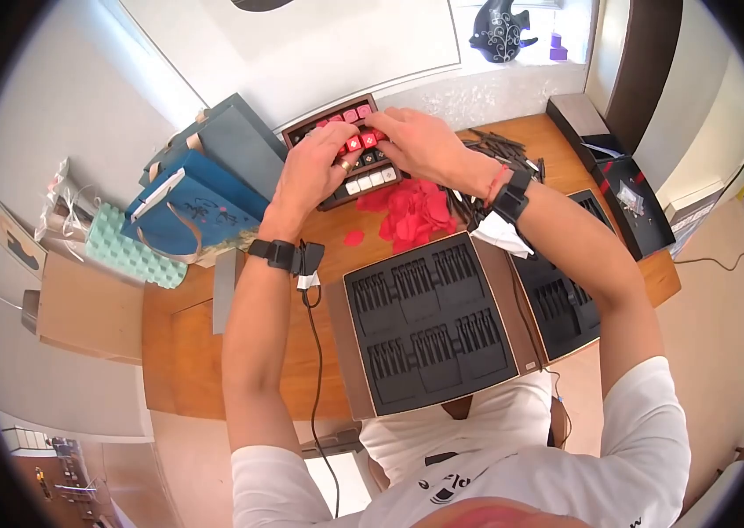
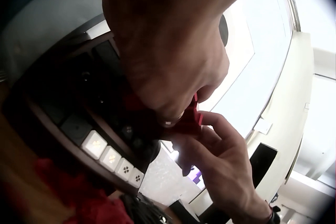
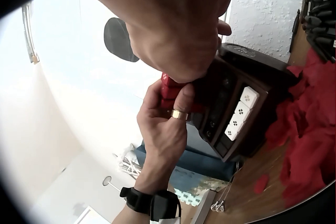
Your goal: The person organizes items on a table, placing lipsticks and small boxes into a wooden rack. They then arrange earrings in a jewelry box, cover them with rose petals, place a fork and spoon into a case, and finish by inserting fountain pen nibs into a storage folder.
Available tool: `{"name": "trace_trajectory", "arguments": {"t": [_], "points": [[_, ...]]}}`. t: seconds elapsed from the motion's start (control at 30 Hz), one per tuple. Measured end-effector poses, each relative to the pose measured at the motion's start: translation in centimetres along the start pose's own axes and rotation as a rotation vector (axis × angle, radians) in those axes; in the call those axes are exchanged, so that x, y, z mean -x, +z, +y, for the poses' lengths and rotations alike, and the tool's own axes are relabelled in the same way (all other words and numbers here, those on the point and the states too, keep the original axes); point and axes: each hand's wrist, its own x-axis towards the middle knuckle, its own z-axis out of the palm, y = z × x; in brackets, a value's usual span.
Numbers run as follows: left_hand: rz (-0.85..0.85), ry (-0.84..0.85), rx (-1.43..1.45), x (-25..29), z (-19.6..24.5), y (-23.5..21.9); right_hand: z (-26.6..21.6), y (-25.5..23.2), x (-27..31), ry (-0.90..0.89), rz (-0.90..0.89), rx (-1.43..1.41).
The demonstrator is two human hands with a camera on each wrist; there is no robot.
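Note:
A dark wooden tiered rack (image 1: 334, 201) stands at the back of the table, holding rows of small square-topped pieces. White pieces (image 3: 241, 112) with a four-petal mark fill its front tier; black pieces (image 1: 375, 159) and pink pieces (image 1: 351, 115) sit in tiers behind. Over the rack, my left hand (image 1: 312, 167), with a gold ring, pinches a row of red pieces (image 1: 361, 142) between thumb and fingers. From the other side my right hand (image 1: 429, 145) grips the same red row. The undersides of those pieces are hidden by the hands and rack.
Red petals (image 1: 412, 216) lie in front of the rack, with a heap of dark slim sticks (image 1: 499, 150) to the right. A brown case with black slotted foam (image 1: 429, 321) lies open near the body. Blue gift bags (image 1: 187, 207) stand left. A cable (image 1: 317, 352) hangs from the left wrist.

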Motion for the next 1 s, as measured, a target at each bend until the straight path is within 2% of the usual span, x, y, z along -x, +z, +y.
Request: {"name": "trace_trajectory", "arguments": {"t": [0.07, 0.33, 0.4, 0.53, 0.7, 0.83, 0.93, 1.0], "points": [[-0.011, 0.034, -0.041, -0.1, -0.3, 0.1, 0.2, 0.1, -0.1, -0.004, -0.059, 0.024], [-0.086, 0.103, -0.223, -1.1, -0.3, -0.3, 0.7, 0.7, 0.2, -0.008, 0.046, 0.002], [-0.091, 0.078, -0.229, -1.0, -0.1, -0.4, -0.1, -0.5, 0.5, 0.061, -0.076, 0.005], [-0.055, 0.07, -0.289, -1.0, -0.4, 0.0, 0.4, -1.5, 2.3, -0.019, -0.082, 0.075], [-0.063, 0.082, -0.279, -0.9, -0.8, -0.2, -0.7, -6.2, 6.1, -0.034, -0.134, 0.114], [-0.073, 0.057, -0.269, -1.1, -0.7, 0.0, -1.4, -10.2, 10.3, -0.072, -0.07, 0.105], [-0.101, -0.036, -0.221, -1.1, 0.5, -0.6, -3.8, -14.8, 13.7, 0.004, -0.124, 0.12], [-0.091, -0.019, -0.228, -0.9, 0.4, -0.7, -4.9, -17.0, 16.3, 0.097, -0.043, 0.086]]}}
